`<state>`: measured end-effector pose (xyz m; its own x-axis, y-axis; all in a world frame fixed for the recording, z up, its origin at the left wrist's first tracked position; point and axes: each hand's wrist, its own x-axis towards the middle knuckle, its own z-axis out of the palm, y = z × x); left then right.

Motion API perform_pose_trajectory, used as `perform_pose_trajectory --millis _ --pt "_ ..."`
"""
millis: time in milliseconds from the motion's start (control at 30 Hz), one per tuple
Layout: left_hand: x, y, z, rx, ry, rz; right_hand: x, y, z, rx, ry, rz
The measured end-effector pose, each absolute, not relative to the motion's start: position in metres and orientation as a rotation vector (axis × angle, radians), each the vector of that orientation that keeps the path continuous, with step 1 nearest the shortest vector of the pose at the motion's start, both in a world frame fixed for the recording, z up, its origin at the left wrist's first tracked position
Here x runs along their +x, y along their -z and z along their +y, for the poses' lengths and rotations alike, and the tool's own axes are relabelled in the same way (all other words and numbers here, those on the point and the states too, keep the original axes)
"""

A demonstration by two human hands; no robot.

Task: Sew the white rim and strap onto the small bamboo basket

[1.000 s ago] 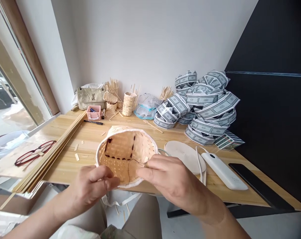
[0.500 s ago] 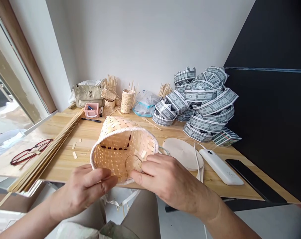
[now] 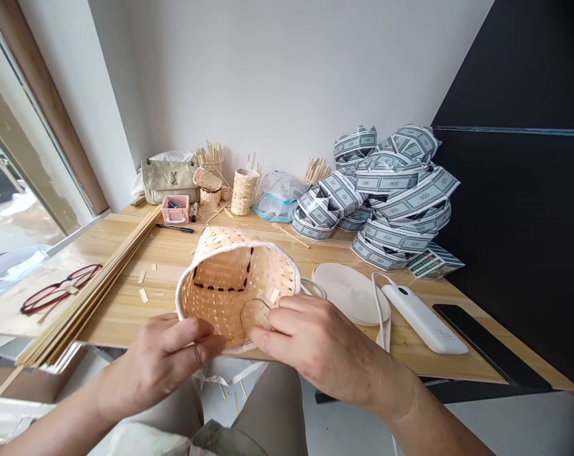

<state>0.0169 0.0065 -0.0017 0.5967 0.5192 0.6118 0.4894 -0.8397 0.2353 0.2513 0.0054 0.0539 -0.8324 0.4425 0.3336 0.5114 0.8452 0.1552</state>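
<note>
Cradling the basket (image 3: pixel 234 292) firmly works well: left hand (image 3: pixel 166 361) clamped on its rim, right hand (image 3: pixel 315 342) pinching the weave beside the thread (image 3: pixel 241 323).

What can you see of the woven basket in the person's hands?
The woven bamboo basket is pale, of flat crossed strips with small gaps, with a white rounded rim. Dark stitches run across its inside, and a thin dark thread curves there. It tilts, opening toward the person, above the wooden table, held by the left hand and right hand.
</note>
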Motion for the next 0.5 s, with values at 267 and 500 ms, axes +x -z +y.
perform_pose_trajectory --millis 267,500 --pt "0.027 -0.017 0.021 2.421 -0.671 0.708 0.256 -0.046 0.024 -0.673 0.057 -2.790" --pt "0.026 -0.026 0.032 1.992 -0.480 0.609 0.253 -0.033 0.032 -0.665 -0.345 -2.700"
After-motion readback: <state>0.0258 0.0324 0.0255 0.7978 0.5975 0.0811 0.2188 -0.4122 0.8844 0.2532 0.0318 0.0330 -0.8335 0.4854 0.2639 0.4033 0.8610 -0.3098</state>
